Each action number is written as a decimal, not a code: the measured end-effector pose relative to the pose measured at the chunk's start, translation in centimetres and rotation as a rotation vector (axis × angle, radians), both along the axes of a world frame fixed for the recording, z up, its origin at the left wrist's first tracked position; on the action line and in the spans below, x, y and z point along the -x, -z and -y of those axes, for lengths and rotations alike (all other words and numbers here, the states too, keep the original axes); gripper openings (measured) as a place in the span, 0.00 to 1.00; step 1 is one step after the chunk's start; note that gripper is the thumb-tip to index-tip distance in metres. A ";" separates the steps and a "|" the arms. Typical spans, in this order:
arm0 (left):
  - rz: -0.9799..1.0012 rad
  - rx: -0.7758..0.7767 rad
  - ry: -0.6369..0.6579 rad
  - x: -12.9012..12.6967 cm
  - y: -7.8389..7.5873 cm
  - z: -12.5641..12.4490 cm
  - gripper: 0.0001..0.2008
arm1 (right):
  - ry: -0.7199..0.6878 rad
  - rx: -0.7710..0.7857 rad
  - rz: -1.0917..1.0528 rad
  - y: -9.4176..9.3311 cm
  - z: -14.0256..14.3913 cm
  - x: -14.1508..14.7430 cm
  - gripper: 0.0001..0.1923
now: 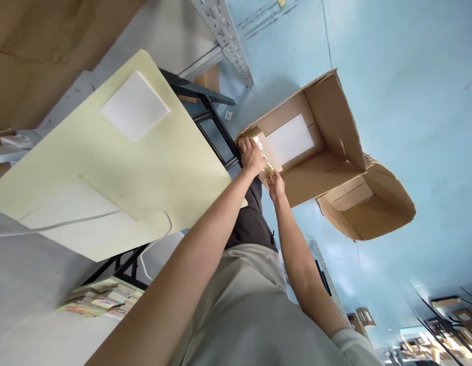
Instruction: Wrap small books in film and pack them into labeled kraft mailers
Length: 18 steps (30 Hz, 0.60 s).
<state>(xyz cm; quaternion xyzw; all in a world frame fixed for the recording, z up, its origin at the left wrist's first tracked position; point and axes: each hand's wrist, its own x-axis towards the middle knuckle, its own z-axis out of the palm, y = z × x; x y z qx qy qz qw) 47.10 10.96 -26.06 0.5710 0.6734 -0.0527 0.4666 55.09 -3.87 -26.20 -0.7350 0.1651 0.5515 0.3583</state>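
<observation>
A small brown cardboard package with shiny clear tape is at the near left side of a large open cardboard box. My left hand grips its left side, fingers curled over the taped surface. At the lower corner, my right hand pinches the same package between thumb and fingers. On the bottom of the large box lies a flat white rectangular thing, partly hidden behind the package. The package's underside is out of sight.
A second open cardboard box stands against the large one on the blue floor. To the left is a pale yellow tabletop on black legs, bearing a white square item and a white cable. A perforated metal post rises beyond.
</observation>
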 end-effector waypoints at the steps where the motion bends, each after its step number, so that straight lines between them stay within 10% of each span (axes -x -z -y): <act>1: -0.006 -0.010 -0.010 0.2 0.6 -0.8 0.55 | 0.024 0.024 -0.009 0.5 -1.2 0.4 0.24; 10: 0.051 -0.044 0.035 1.0 4.0 -7.7 0.56 | -0.086 -0.095 -0.051 2.0 -6.6 0.4 0.31; 18: 0.092 0.098 0.055 1.0 4.1 -5.0 0.57 | -0.012 0.027 -0.010 0.3 -3.0 0.8 0.25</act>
